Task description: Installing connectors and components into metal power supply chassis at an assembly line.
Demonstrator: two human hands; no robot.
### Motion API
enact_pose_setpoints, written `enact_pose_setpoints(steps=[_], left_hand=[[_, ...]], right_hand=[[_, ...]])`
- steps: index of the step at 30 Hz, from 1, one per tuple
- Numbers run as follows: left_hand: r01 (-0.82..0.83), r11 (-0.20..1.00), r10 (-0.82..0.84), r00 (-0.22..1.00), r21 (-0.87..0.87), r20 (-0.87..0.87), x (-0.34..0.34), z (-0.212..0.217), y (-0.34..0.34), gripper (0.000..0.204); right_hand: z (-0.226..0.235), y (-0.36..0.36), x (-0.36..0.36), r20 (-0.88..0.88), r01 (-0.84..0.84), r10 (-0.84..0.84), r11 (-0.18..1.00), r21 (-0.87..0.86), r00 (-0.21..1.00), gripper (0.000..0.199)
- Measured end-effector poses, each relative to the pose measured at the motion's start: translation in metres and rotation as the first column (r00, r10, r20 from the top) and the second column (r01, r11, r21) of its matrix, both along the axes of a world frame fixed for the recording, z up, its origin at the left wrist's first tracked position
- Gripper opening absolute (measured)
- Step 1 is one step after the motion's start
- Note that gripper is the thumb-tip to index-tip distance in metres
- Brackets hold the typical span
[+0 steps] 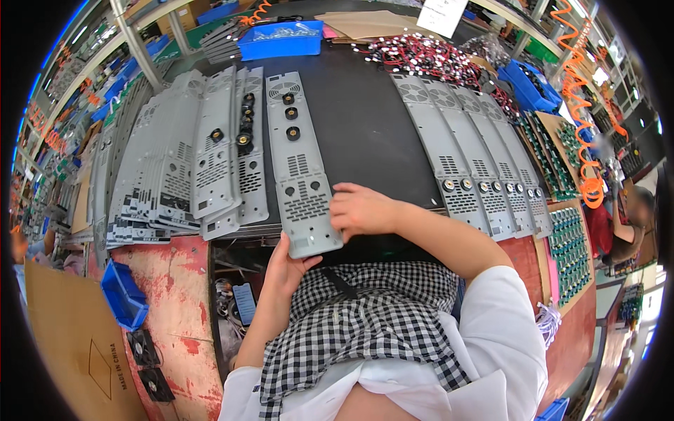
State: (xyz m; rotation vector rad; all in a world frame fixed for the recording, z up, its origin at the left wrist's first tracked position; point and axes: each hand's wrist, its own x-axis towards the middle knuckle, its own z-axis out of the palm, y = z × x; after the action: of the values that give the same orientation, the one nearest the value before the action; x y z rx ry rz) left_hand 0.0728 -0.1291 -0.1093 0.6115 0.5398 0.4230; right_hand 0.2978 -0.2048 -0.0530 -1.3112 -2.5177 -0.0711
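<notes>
Both hands on panel's [300, 165] near edge

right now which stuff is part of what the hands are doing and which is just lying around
In hand: grey metal panel, left hand under its near end, right hand on top.

Lying about: panel stack, panel row, blue bin, red wires, phone.

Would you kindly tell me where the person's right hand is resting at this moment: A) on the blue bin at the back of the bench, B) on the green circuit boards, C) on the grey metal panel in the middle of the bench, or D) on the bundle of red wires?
C: the right hand lies flat on the near end of the grey metal panel, while the left hand grips that panel's near edge from below.
</notes>
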Motion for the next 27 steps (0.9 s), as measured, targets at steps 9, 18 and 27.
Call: enact_pose_setpoints(steps=[9,18,27], left_hand=[[0.423,0.901,-0.423,0.906,0.096,-0.026,0.029,-0.01,-0.057,0.042],[0.57,0.808,-0.561,0.822,0.147,-0.104,0.051,-0.021,-0.069,0.037],[0.199,0.824,-0.096,0.972,0.531,-0.216,0.031,0.009,-0.047,0.036]], right_hand=[[0.022,-0.13,-0.008,-0.047,0.133,-0.141,0.981,-0.14,0.989,0.034],[0.021,-0.098,0.028,-0.218,0.725,-0.7,0.685,0.065,0.68,0.047],[-0.027,-0.012,0.043,-0.118,0.803,-0.796,0.595,0.025,0.594,0.031]])
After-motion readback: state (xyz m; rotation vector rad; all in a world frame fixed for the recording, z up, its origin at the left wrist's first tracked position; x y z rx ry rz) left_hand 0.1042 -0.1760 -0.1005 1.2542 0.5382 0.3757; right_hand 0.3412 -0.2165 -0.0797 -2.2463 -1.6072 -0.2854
